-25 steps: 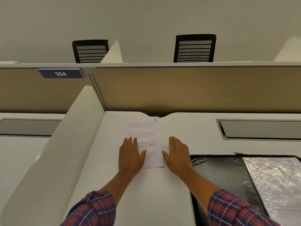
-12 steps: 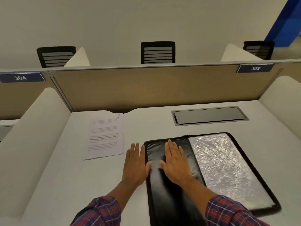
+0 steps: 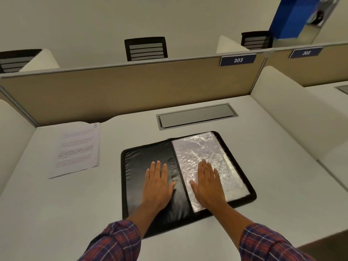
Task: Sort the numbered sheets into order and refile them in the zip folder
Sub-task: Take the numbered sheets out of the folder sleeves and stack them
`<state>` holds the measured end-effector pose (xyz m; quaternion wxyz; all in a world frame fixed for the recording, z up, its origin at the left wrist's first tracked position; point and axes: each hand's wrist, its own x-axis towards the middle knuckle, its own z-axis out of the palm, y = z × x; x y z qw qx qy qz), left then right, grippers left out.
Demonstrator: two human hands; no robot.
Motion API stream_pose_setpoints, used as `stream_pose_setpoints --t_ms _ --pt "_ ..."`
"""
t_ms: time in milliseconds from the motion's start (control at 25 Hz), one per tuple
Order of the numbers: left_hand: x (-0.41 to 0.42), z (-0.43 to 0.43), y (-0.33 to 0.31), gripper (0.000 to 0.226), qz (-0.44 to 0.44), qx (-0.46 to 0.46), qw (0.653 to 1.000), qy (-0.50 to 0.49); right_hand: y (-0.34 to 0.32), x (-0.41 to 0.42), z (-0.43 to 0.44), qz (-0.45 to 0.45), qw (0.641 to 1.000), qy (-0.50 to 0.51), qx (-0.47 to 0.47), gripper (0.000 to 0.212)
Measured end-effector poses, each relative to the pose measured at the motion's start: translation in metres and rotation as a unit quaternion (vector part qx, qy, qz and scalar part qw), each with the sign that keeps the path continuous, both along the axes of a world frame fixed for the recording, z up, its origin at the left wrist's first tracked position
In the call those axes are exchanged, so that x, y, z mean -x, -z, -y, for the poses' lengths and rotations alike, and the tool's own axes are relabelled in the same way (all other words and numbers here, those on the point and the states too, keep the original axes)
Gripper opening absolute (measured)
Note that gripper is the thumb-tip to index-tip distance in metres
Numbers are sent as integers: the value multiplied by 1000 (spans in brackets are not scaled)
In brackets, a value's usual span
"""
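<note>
A black zip folder [image 3: 131, 166] lies open on the white desk in front of me. Its left half is black lining, its right half a crinkled clear plastic sleeve [image 3: 207, 151] with a printed sheet showing faintly under it. My left hand [image 3: 157, 182] rests flat on the black half, fingers straight. My right hand [image 3: 207, 182] rests flat on the plastic sleeve. A stack of printed sheets [image 3: 78, 149] lies to the left of the folder, apart from it, with a handwritten 3 in the top right corner.
A grey cable flap [image 3: 195, 115] is set into the desk [image 3: 273, 166] behind the folder. A tan partition [image 3: 131, 87] closes the back, with white side dividers [image 3: 278, 102] left and right. Signs read 303 and 302. Black chairs stand beyond.
Both hands left the sheets and moved right onto the open folder. The right hand went from the black half to the plastic sleeve, the left from the desk onto the black half.
</note>
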<state>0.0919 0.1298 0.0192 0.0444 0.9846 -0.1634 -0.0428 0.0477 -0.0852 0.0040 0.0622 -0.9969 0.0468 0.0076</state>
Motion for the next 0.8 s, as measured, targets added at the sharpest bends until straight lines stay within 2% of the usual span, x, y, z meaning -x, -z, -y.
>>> stream_pose_setpoints --t_ms 240,440,680,800 --pt "46 66 11 81 -27 25 999 0 13 48 66 -7 998 66 -18 84" --pt "71 95 15 77 -52 60 997 -23 24 66 87 -6 993 118 6 83" --pt "66 101 20 69 -96 101 987 -74 21 63 90 43 997 60 36 50" --pt "52 102 8 70 -121 193 968 -105 12 54 73 70 995 65 -33 50"
